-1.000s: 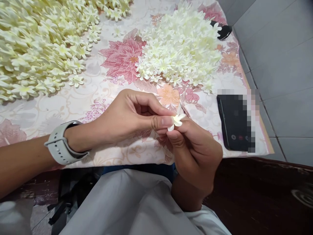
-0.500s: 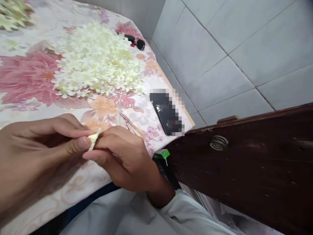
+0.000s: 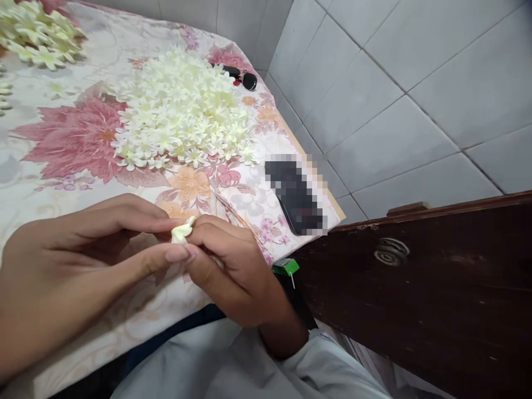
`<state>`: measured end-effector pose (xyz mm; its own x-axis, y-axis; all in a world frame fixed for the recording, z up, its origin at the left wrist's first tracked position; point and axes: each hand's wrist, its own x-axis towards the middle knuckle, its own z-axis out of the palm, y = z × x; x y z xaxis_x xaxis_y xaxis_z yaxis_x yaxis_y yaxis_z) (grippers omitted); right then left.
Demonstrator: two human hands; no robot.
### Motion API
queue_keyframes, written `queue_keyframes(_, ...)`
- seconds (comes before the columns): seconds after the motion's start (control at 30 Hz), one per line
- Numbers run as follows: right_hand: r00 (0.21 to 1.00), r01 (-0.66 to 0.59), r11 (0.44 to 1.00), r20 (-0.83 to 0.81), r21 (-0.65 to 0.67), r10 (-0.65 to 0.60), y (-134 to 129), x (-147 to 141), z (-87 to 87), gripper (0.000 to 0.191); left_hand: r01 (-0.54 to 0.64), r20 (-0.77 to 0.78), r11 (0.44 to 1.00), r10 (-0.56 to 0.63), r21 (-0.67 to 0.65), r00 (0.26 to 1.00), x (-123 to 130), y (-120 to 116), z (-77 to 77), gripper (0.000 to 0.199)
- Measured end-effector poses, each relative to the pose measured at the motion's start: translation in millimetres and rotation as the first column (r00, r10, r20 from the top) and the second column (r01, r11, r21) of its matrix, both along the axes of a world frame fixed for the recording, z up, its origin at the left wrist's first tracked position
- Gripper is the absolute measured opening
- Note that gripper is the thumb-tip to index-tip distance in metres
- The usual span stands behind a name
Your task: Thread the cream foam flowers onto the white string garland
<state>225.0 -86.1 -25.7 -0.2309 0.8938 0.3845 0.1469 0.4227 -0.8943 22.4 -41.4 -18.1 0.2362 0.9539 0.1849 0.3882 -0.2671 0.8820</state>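
Observation:
Between my two hands is a small creamy-white flower (image 3: 181,233). My left hand (image 3: 100,244) pinches it from the left with thumb and index finger. From the right, the curled fingers of my right hand (image 3: 233,266) press against the same flower, and the two thumb tips meet just below it. Part of the flower is hidden by the fingertips. Beyond my hands, a big heap of similar white flowers (image 3: 187,111) lies on the floral tablecloth (image 3: 145,316). A second pile of flowers (image 3: 41,36) is at the far left.
To the right of my hands, near the table edge, lies a black phone (image 3: 297,199), partly pixelated. A black object (image 3: 249,81) sits behind the heap. Thin brownish strands (image 3: 233,210) rest beside my right hand. A green box (image 3: 286,266) and dark wooden panel (image 3: 415,299) are beside the table.
Both hands and the table have shifted slightly right in view. The flower has turned between my fingers, showing more of its petals, and my thumbs have come together.

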Motion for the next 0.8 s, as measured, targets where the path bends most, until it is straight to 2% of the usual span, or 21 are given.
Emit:
queue_keyframes(0.07, 1.0, 0.008, 1.0, -0.029, 0.016, -0.008, -1, -1, -2.4, 0.025, 0.07, 0.083, 0.997, -0.069, -0.012, 0.994, 5, 3, 5.4, 0.012)
queue_keyframes(0.17, 0.997, 0.021, 0.999, -0.072, -0.032, -0.024, -4, -1, -4.8, 0.019, 0.173, 0.226, 0.978, -0.143, -0.118, 0.964, 14, 8, 16.0, 0.015)
queue_keyframes(0.3, 0.995, -0.026, 0.994, -0.098, -0.104, 0.016, -7, 0, -6.0, 0.016, 0.245, 0.351, 0.956, -0.176, -0.162, 0.92, 16, 10, 19.8, 0.012)
queue_keyframes(0.5, 0.992, -0.029, 0.993, -0.126, -0.111, 0.015, -8, 3, -8.7, 0.017, 0.278, 0.43, 0.929, -0.154, -0.242, 0.89, 12, 4, 19.4, 0.015)
queue_keyframes(0.63, 0.992, -0.014, 0.998, -0.125, -0.054, 0.008, -7, 2, -11.9, 0.022, 0.278, 0.433, 0.936, -0.162, -0.217, 0.887, 14, 2, 19.3, 0.017)
queue_keyframes(0.8, 0.987, 0.03, 1.0, -0.155, -0.006, -0.03, -7, -2, -15.3, 0.02, 0.277, 0.433, 0.942, -0.173, -0.189, 0.885, 16, 0, 18.8, 0.02)
